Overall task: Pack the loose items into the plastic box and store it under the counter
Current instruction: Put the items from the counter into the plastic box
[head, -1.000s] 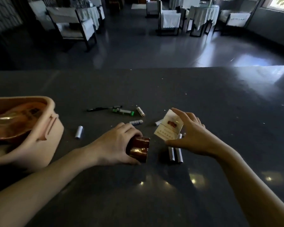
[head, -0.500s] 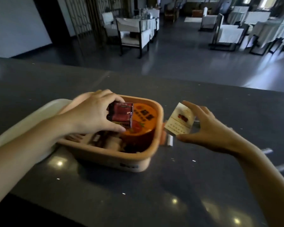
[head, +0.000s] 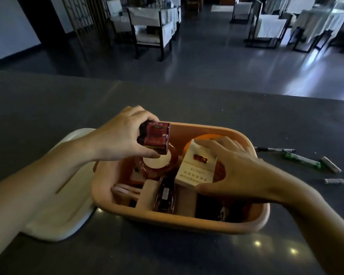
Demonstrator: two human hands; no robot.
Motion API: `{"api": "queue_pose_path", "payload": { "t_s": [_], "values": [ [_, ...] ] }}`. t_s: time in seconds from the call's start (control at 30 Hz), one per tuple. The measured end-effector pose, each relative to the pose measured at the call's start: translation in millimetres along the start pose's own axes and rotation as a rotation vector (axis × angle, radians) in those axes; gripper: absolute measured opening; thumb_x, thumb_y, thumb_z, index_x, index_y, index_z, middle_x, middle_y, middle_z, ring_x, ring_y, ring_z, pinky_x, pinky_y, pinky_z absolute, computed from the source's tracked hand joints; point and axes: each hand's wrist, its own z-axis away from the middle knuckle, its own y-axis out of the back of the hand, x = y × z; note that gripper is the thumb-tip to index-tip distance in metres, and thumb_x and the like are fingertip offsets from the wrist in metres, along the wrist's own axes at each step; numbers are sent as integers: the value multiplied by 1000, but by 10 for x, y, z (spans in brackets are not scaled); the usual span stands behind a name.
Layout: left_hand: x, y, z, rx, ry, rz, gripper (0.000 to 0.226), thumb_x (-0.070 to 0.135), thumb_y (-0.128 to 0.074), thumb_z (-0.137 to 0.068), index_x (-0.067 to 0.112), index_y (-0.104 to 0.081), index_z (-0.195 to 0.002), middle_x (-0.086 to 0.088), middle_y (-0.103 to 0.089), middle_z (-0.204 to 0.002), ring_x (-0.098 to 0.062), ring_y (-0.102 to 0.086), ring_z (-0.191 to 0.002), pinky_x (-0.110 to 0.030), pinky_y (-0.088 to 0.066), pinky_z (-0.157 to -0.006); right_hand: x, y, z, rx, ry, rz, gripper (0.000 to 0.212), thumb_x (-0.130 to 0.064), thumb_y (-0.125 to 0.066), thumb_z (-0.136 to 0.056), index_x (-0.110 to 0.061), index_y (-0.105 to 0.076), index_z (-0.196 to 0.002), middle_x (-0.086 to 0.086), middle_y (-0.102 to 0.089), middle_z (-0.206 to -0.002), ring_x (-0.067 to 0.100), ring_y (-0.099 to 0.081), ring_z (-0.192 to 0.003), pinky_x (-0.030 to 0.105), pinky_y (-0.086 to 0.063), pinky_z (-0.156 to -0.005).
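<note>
An orange plastic box sits open on the dark counter, crowded with small items, including a tape roll. My left hand grips a shiny red pack just above the box's left side, over the tape roll. My right hand holds a white carton with a red mark inside the box, tilted against the things beneath it. Loose on the counter to the right lie a black pen, a green-and-white marker and two small batteries.
The box's white lid lies flat on the counter, to the left of the box and under my left forearm. Beyond the counter's far edge is a dining room floor with chairs and covered tables.
Both hands carried their items from the counter to the box. The white carton has gone from beside the box down into it. The red pack stays held over the left side.
</note>
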Motion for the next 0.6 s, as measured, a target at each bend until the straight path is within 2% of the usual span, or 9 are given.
{"api": "queue_pose_path", "payload": {
  "t_s": [0.1,0.17,0.23,0.33,0.37,0.5,0.6],
  "values": [
    [-71,22,-33,9,13,-5,68,59,-72,-54,37,-48,-114,21,-43,-106,1,-36,-104,-13,-31,-81,-62,-17,-161,-47,37,9,92,-78,-53,-59,-55,-4,-133,-21,-19,-137,2,-17,-116,33,-22,-96],
    [-125,61,-22,22,39,-9,72,62,-71,-53,35,-48,-115,16,-44,-107,-4,-38,-106,-17,-33,-84,-113,-53,-259,-58,44,33,91,-81,-50,-58,-54,-7,-133,-18,-21,-132,2,-17,-110,32,-22,-94],
    [-174,100,3,42,65,-2,79,68,-65,-49,32,-49,-117,14,-44,-109,-6,-39,-107,-22,-35,-86,-181,-126,-326,-10,60,88,86,-89,-38,-56,-54,-14,-130,-15,-25,-123,3,-19,-102,30,-23,-86],
    [-221,130,43,70,91,-11,80,67,-64,-48,31,-49,-117,14,-44,-109,-4,-38,-106,-17,-31,-83,-269,-242,-383,24,96,189,89,-92,-21,-56,-44,-28,-131,-9,-29,-116,6,-20,-95,29,-23,-81],
    [-231,133,57,74,97,-11,78,65,-67,-49,31,-49,-117,13,-44,-109,-5,-38,-106,-17,-30,-83,-292,-259,-408,-1,113,187,85,-89,-22,-60,-41,-34,-130,-9,-30,-112,6,-21,-93,27,-25,-79],
    [-255,127,105,71,111,-19,74,56,-75,-54,30,-49,-118,12,-44,-110,-5,-38,-106,-13,-30,-82,-353,-248,-522,-119,173,77,49,-62,-50,-78,-32,-54,-117,-10,-43,-107,2,-42,-87,15,-36,-72],
    [-266,123,136,73,119,-10,73,55,-75,-55,29,-49,-118,12,-44,-110,-6,-39,-107,-13,-29,-82,-365,-280,-565,-118,202,111,48,-57,-56,-78,-33,-51,-119,-10,-46,-117,6,-40,-102,27,-28,-90]
  ]
}}
